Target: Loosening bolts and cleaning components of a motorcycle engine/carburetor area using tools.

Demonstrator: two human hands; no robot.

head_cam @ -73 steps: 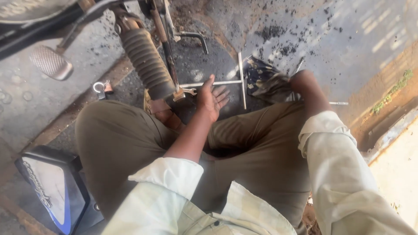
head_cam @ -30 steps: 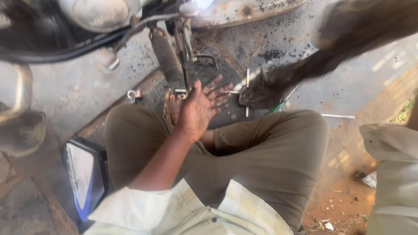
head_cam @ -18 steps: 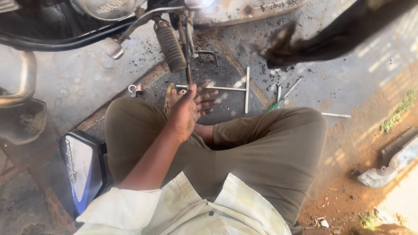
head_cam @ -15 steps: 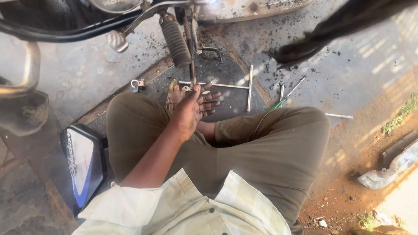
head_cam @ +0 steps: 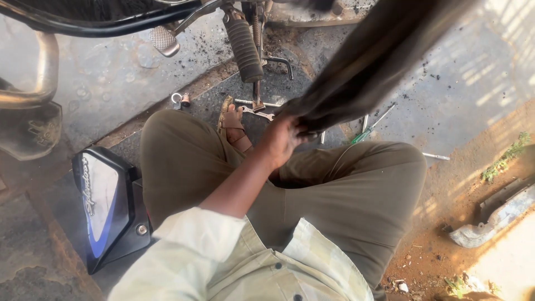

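Fingers of the left hand (head_cam: 281, 139) are bent and meet the lower end of a long dark streak (head_cam: 379, 61). This streak runs down from the upper right and is very blurred. It is probably the person's own right forearm in fast motion, but I cannot tell this for sure. I also cannot tell whether the left fingers close on something or only touch it. The right hand itself I cannot make out, so its grip is not known.

Nearest to the left hand, on the dark oily ground just beyond it, lies a small spanner (head_cam: 258, 113). It is beside the sandal (head_cam: 231, 118) and below the ribbed rubber peg (head_cam: 243, 44) of the motorcycle. A screwdriver with green handle (head_cam: 363, 134) lies to the right, near the knee. Two small metal parts (head_cam: 179, 100) sit to the left, and a black and blue side cover (head_cam: 106, 206) rests by the left thigh.

I judge the spanner to be steel: stiff, rather heavy for its size, and not fragile. With so much grease around it is likely slippery. The best hold seems the middle of its flat shank, pinched from both sides, because it lies flat on the ground and the ends give little to grip.
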